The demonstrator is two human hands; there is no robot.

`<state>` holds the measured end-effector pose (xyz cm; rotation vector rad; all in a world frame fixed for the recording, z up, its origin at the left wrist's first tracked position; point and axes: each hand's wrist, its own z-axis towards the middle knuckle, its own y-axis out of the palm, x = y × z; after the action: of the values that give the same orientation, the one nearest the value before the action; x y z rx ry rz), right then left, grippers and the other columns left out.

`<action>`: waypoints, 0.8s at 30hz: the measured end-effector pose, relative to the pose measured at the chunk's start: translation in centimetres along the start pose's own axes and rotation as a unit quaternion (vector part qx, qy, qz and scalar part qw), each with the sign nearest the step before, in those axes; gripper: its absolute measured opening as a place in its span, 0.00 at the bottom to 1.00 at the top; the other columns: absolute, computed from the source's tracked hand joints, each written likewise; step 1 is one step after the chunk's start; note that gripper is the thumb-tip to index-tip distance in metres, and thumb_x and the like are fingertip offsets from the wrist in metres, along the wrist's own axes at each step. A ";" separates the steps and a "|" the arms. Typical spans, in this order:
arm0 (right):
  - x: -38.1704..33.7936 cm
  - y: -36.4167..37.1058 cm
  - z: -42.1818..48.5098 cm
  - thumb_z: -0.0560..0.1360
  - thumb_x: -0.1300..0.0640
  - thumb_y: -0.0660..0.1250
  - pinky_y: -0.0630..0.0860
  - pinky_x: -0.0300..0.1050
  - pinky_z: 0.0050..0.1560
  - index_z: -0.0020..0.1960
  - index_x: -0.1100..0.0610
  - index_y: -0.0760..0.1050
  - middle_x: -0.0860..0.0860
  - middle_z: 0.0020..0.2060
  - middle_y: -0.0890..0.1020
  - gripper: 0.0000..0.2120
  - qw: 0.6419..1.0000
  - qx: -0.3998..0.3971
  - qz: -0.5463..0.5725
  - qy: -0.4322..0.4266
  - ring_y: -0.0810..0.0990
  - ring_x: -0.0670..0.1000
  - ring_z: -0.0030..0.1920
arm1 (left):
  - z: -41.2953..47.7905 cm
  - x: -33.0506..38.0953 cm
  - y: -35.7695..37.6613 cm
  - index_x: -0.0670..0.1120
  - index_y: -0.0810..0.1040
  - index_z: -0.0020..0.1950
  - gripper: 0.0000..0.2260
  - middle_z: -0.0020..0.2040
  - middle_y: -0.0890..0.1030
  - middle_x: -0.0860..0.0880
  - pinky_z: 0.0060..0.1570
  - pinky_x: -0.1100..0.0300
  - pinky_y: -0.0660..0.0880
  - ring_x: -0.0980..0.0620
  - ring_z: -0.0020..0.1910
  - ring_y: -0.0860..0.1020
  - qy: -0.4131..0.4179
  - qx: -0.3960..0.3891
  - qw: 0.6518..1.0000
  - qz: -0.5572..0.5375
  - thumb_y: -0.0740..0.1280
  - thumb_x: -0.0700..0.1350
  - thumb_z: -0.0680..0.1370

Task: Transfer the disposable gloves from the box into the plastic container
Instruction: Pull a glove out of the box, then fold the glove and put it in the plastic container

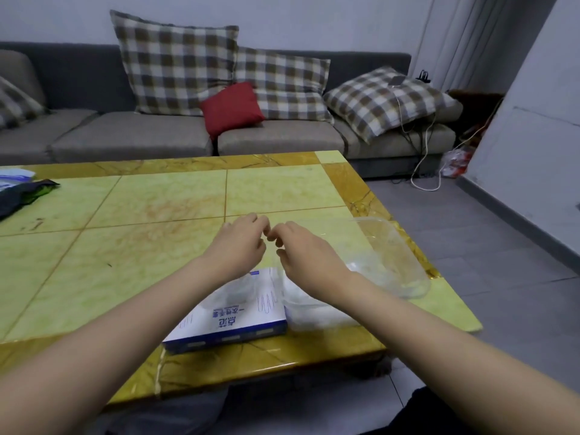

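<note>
Both hands hover over the tiled table [157, 196]. The left hand [241, 243] and right hand [301, 255] meet fingertips curled, pinching a thin, barely visible clear disposable glove [272, 279] above the blue-and-white box [229, 321], beside the clear plastic container [395, 255].

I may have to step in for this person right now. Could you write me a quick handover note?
Left hand and right hand: above the box, fingers curled, fingertips almost meeting; whether they pinch a clear glove is unclear.
The box sits at the near edge of the table.
Plastic container: open, right of the box; whitish film seems to lie inside.
Done: seemingly some gloves moved. Left: the rest; the count in the box is hidden.
</note>
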<state>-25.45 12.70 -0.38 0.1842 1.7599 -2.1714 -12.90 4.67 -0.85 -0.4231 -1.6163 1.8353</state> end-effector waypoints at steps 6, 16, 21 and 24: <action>-3.3 3.6 0.6 0.78 0.66 0.60 0.71 0.48 0.53 0.70 0.57 0.64 0.54 0.64 0.71 0.21 0.992 -0.101 -0.064 -0.036 0.73 0.55 0.61 | -4.4 -3.7 1.6 0.49 0.66 0.66 0.17 0.61 0.70 0.47 0.56 0.50 0.68 0.47 0.59 0.71 -0.082 -0.159 0.983 0.031 0.60 0.45 0.78; -5.4 5.7 1.1 0.79 0.64 0.59 0.72 0.47 0.51 0.65 0.60 0.68 0.57 0.59 0.74 0.15 0.965 -0.167 -0.201 -0.024 0.77 0.58 0.58 | -7.0 -5.4 3.7 0.50 0.58 0.73 0.33 0.67 0.66 0.47 0.62 0.51 0.68 0.46 0.66 0.65 -0.100 -0.216 0.969 -0.065 0.71 0.49 0.73; -5.4 5.9 1.2 0.78 0.65 0.60 0.67 0.45 0.41 0.56 0.60 0.74 0.56 0.54 0.76 0.08 0.973 -0.135 -0.189 0.000 0.79 0.57 0.52 | -7.3 -5.5 4.1 0.52 0.59 0.73 0.33 0.67 0.66 0.48 0.63 0.46 0.68 0.47 0.67 0.65 -0.107 -0.207 0.970 -0.068 0.71 0.50 0.73; -5.3 5.6 1.2 0.78 0.62 0.61 0.68 0.45 0.42 0.53 0.59 0.76 0.55 0.53 0.77 0.06 0.979 -0.134 -0.155 0.011 0.79 0.57 0.51 | -7.4 -5.7 4.1 0.52 0.60 0.73 0.32 0.68 0.66 0.48 0.63 0.46 0.68 0.47 0.67 0.65 -0.104 -0.201 0.972 -0.071 0.71 0.51 0.73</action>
<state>-18.43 11.50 -3.67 -0.1425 2.1955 -2.1021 -5.12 6.44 -7.20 -0.2842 -2.1152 1.4831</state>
